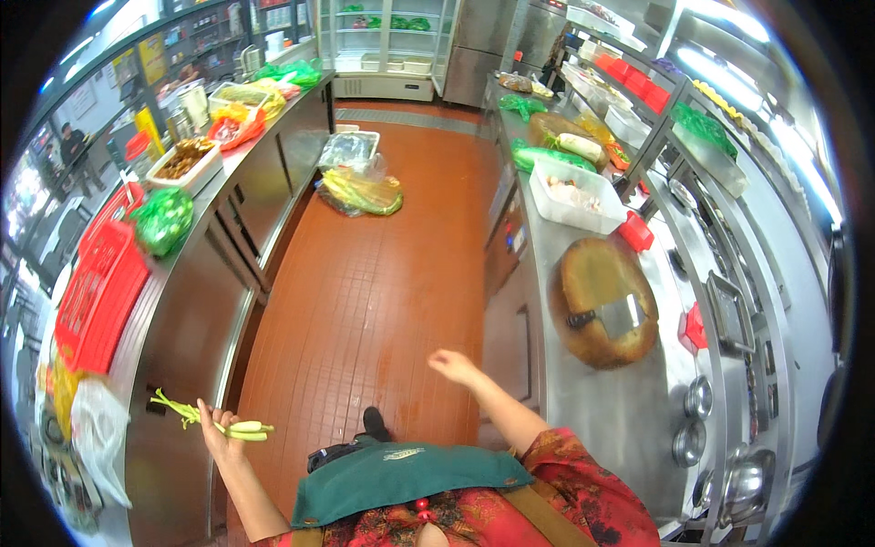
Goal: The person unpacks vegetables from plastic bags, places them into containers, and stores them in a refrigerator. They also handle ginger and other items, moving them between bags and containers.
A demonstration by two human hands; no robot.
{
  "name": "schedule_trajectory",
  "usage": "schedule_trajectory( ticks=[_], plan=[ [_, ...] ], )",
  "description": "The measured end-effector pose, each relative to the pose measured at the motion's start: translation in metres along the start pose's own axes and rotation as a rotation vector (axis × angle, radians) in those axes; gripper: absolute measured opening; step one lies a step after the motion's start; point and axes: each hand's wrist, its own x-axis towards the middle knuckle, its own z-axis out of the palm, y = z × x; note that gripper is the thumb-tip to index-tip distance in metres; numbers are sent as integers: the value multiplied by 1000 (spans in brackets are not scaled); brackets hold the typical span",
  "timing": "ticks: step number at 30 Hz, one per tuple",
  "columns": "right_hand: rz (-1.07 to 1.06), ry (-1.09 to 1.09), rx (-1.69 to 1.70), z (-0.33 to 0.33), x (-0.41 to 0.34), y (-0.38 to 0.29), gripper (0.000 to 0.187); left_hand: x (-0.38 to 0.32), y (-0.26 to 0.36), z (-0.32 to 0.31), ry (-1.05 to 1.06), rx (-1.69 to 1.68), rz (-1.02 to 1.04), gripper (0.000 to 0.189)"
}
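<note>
A few pale green celery stalks (249, 432) are gripped in my left hand (220, 432), held out over the floor near the left counter. The leafier ends point left and the cut ends point right. My right hand (454, 367) hangs above the tiled floor, its fingers loosely bent, and nothing shows in it. To its right on the steel counter (581, 410) lies a thick round wooden chopping block (595, 273). A cleaver (621, 316) rests flat on the block, its dark handle towards the left.
Ahead on the floor, a bag of leafy vegetables (362, 191) lies beside a white crate (348, 150). Red plastic baskets (102, 294) and a green bag (163, 220) stand on the left counter. A white plastic tub (577, 198) stands beyond the block. A glass-door refrigerator (386, 41) stands at the far end.
</note>
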Motion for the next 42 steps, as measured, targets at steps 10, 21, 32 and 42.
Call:
schedule_trajectory(
  ticks=[10, 21, 32, 42],
  plan=[
    [368, -214, -584, -33, -7, 240, 23, 171, -205, 331, -495, 167, -516, 25],
    [332, 22, -182, -204, 306, 230, 42, 332, -336, 529, -324, 103, -459, 26],
    [93, 282, 76, -450, 711, 116, 25, 514, -424, 645, -129, -13, -222, 27],
    [569, 61, 492, -541, 813, 194, 22, 626, -606, 938, -334, 112, -519, 24]
  ],
)
